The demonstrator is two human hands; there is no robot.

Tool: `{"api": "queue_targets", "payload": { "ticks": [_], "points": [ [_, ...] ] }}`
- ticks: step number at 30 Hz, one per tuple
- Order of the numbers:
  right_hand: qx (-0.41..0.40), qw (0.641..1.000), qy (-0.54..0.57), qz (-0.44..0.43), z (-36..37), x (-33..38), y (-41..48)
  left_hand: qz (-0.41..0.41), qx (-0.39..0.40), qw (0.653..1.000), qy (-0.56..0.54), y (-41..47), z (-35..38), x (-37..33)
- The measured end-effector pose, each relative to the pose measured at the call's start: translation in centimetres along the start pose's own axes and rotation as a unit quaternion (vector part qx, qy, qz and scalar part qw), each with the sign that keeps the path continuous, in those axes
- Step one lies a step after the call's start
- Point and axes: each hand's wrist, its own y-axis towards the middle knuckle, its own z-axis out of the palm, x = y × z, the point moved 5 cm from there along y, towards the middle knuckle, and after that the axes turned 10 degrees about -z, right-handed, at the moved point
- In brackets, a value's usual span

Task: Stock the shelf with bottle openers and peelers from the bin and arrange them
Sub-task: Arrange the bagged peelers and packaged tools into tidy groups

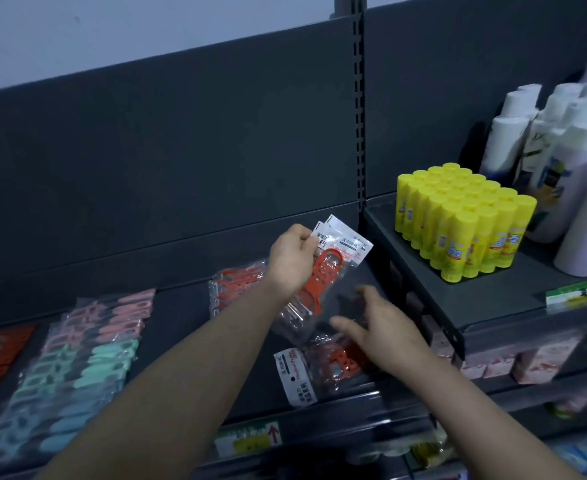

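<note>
While the left hand point(293, 258) pinches red plastic peelers in clear bags point(323, 271) by their tops, likely to keep them neat, the right hand point(385, 329), fingers apart, hovers over another red bagged peeler point(333, 362) at 6 o'clock on the dark shelf point(181, 306).

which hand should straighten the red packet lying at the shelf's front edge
Right. The right hand is open and nearest that red packet, while the left hand holds other packets farther back.
</note>
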Motion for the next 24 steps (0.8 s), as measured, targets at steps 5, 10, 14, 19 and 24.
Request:
{"api": "queue_targets", "payload": {
  "ticks": [5, 10, 14, 19, 24],
  "points": [
    [-0.058, 0.917, 0.391, 0.050, 0.7, 2.0, 1.9, -0.010, 0.066, 0.997, -0.029, -1.5, -1.9, 0.5],
    [-0.082, 0.909, 0.408, 0.032, 1.6, 4.2, 3.3, -0.060, 0.075, 0.992, -0.085, -3.3, -5.7, 2.9],
    [-0.092, 0.917, 0.386, 0.042, 2.6, 4.7, 3.9, -0.120, 0.108, 0.987, 0.014, -5.4, -7.9, 5.9],
    [-0.063, 0.912, 0.406, 0.010, 4.1, 7.4, 4.7, -0.109, 0.074, 0.989, -0.065, -6.7, -10.3, 7.6],
    [-0.057, 0.920, 0.387, -0.018, 5.0, 9.9, 5.5, -0.089, 0.062, 0.978, -0.179, -5.9, -12.3, 7.6]
  ]
}}
